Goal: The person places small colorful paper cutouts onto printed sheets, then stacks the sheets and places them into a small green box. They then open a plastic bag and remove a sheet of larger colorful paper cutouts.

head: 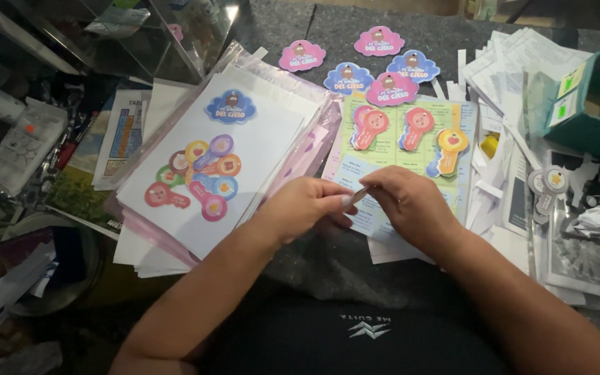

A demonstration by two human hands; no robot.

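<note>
My left hand point(305, 206) and my right hand point(411, 207) meet at the middle of the table, fingertips pinching a small thin pale piece point(357, 196) between them. They hover over a yellow-green printed sheet point(355, 163) that carries several key-shaped stickers point(418, 128) in pink, red and yellow. To the left lies a white sheet point(258, 153) on a stack of plastic sleeves, with a pile of colourful key-shaped cutouts point(199, 173) and a blue cloud-shaped label point(231, 106).
Several pink and blue cloud-shaped labels point(369, 66) lie at the back on the dark mat. Paper scraps and white sheets point(501, 69) pile up at the right beside a green box point(595, 104). A clear plastic case point(147, 35) and clutter fill the left.
</note>
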